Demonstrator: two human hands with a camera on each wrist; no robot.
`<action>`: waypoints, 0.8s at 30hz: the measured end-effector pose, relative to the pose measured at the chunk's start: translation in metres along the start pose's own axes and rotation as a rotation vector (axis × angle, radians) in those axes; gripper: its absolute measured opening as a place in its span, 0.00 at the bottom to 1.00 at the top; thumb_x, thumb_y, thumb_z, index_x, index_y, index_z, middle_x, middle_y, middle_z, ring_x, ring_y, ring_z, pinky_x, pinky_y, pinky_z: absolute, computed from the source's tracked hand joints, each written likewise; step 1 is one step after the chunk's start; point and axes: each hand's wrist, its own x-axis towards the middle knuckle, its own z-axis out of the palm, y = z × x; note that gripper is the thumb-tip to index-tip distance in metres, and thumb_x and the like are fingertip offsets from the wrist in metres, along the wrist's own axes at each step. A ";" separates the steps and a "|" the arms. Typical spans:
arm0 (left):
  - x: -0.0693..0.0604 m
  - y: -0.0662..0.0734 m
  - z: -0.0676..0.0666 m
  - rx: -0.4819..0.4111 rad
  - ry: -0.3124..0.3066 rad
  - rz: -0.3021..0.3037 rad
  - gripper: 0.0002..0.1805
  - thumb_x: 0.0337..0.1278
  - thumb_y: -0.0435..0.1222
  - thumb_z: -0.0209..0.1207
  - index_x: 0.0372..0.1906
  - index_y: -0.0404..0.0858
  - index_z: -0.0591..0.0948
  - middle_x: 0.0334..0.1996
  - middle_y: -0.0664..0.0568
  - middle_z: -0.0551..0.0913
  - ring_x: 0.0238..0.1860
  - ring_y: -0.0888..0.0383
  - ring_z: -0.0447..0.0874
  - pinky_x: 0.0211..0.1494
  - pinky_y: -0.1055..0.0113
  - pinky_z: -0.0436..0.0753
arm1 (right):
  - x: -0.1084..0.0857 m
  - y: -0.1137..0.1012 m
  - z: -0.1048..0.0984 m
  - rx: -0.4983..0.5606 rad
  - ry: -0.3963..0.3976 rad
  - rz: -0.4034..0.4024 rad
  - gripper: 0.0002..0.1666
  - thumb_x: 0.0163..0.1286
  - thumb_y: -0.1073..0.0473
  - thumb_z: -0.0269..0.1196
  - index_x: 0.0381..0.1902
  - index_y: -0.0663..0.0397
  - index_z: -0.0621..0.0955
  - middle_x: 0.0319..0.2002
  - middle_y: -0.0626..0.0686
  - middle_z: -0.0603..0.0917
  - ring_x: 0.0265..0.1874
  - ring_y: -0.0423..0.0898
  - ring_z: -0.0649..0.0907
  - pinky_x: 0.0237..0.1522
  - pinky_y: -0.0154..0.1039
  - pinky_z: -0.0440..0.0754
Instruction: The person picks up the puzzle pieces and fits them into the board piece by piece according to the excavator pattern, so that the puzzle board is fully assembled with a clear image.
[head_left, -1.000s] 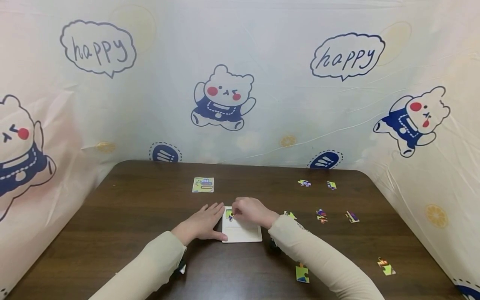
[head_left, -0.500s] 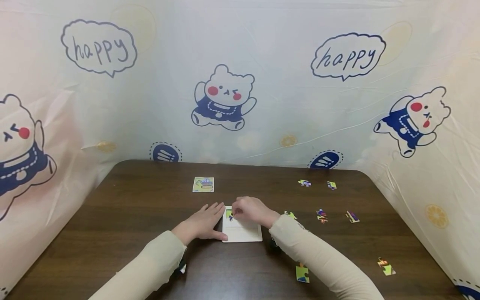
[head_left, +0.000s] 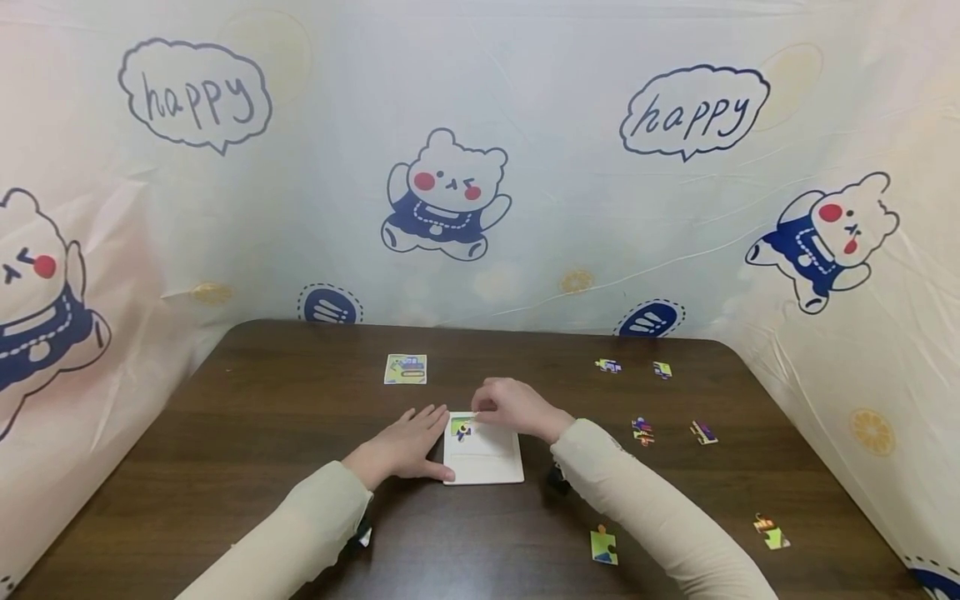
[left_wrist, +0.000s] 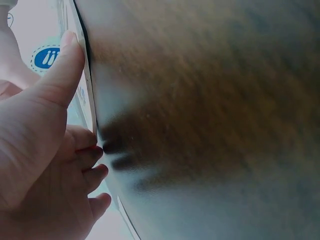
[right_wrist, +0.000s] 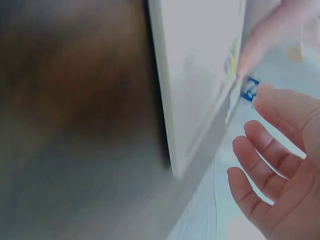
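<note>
A white board [head_left: 483,471] lies on the table, with a green puzzle piece [head_left: 460,427] in its far left corner. My left hand [head_left: 401,446] lies along the board's left side, thumb on its near left corner. In the left wrist view that hand [left_wrist: 45,140] touches the board's edge [left_wrist: 88,95]. My right hand [head_left: 517,408] hovers over the far right part of the board, to the right of the piece. The right wrist view shows this hand [right_wrist: 280,165] with loosely bent fingers and nothing between them, beside the board [right_wrist: 192,75].
A picture card [head_left: 406,369] lies behind the board. On the right are several loose puzzle pieces, among them one at the back [head_left: 608,366], a purple one [head_left: 704,432], a green one [head_left: 604,546] near the right sleeve and one farther right [head_left: 772,532].
My right hand has moved right and slightly away from me, off the green piece, which now shows more fully. Its sleeve now covers a loose piece seen before. My left hand has stayed put.
</note>
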 end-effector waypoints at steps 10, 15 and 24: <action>-0.001 0.000 0.001 -0.011 0.010 0.006 0.52 0.47 0.60 0.59 0.67 0.28 0.58 0.68 0.39 0.55 0.68 0.44 0.49 0.67 0.49 0.50 | -0.013 0.034 -0.033 0.097 0.123 0.137 0.11 0.61 0.58 0.65 0.41 0.56 0.82 0.36 0.46 0.79 0.36 0.42 0.79 0.40 0.40 0.77; -0.001 -0.001 0.002 -0.011 0.010 0.006 0.52 0.47 0.60 0.59 0.68 0.28 0.57 0.68 0.40 0.54 0.68 0.45 0.49 0.67 0.50 0.50 | -0.024 0.062 -0.046 0.127 0.192 0.189 0.14 0.60 0.58 0.65 0.43 0.59 0.81 0.39 0.50 0.80 0.39 0.46 0.80 0.43 0.43 0.77; -0.001 -0.001 0.000 -0.006 0.017 0.021 0.52 0.47 0.60 0.59 0.68 0.27 0.57 0.68 0.39 0.55 0.68 0.44 0.50 0.66 0.49 0.51 | -0.050 0.113 -0.065 0.160 0.239 0.261 0.17 0.61 0.60 0.64 0.46 0.63 0.79 0.44 0.60 0.80 0.42 0.53 0.78 0.45 0.49 0.75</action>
